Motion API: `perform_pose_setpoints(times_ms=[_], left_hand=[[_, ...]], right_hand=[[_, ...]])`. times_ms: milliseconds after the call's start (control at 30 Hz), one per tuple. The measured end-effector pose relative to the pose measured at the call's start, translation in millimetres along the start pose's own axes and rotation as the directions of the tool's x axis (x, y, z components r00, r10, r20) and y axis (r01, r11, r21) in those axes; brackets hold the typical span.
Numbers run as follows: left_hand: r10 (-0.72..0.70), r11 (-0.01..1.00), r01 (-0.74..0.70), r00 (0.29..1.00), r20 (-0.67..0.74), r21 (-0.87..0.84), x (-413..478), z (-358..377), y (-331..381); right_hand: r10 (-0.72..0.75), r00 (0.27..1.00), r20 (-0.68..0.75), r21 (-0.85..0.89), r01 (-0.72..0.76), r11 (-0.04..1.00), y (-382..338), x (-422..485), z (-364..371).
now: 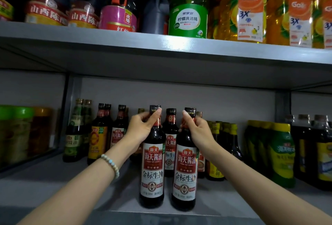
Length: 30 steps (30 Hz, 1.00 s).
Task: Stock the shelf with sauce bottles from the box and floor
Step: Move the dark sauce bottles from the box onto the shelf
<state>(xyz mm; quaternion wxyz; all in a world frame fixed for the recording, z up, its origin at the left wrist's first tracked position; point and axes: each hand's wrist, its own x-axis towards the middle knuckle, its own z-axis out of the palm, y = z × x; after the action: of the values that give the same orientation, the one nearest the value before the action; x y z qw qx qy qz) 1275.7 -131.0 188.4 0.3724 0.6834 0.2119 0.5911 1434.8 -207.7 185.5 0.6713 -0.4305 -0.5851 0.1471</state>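
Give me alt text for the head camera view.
The left hand and right hand each hold a dark soy sauce bottle by the neck, the left bottle and right bottle upright side by side at the front of a grey shelf. More sauce bottles stand behind; the upper shelf carries large jugs.

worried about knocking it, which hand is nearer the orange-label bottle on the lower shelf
Left. The left hand grips the neck of the left soy sauce bottle, to the right of the orange-label bottle. The right hand grips the right soy sauce bottle, farther right.
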Motion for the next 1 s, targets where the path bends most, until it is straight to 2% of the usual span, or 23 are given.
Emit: perform_pose_setpoints(times_ms=[233,433,500,567,667,767,900,1000], left_hand=[[-0.018,0.999,0.020,0.998,0.060,-0.028,4,4,-5],[-0.031,0.997,0.034,0.999,0.040,-0.072,-7,5,-10],[-0.021,1.000,0.022,0.997,0.069,-0.012,-19,4,-17],[0.003,0.995,-0.016,0.991,0.132,0.097,-34,0,-31],[0.049,0.983,-0.092,0.967,0.251,0.162,-55,-9,-56],[-0.011,0.981,-0.053,0.945,0.326,0.185,-68,-13,-71],[-0.155,0.965,0.054,0.908,0.388,0.257,-76,-21,-83],[-0.187,0.955,0.074,0.900,0.393,0.286,-77,-23,-90]], right_hand=[[-0.038,0.999,0.036,-0.021,0.038,0.999,8,6,5],[-0.030,1.000,-0.001,-0.042,0.030,0.999,13,-2,6],[0.005,0.999,0.040,-0.030,-0.003,1.000,20,-13,1],[0.054,0.994,0.092,-0.107,-0.044,0.993,30,-29,-7],[0.039,0.980,0.196,-0.194,0.000,0.981,48,-52,-19],[0.096,0.959,0.267,-0.172,-0.051,0.984,63,-67,-26],[0.111,0.963,0.244,-0.260,-0.046,0.965,72,-78,-30],[0.116,0.967,0.226,-0.282,-0.049,0.958,76,-78,-32]])
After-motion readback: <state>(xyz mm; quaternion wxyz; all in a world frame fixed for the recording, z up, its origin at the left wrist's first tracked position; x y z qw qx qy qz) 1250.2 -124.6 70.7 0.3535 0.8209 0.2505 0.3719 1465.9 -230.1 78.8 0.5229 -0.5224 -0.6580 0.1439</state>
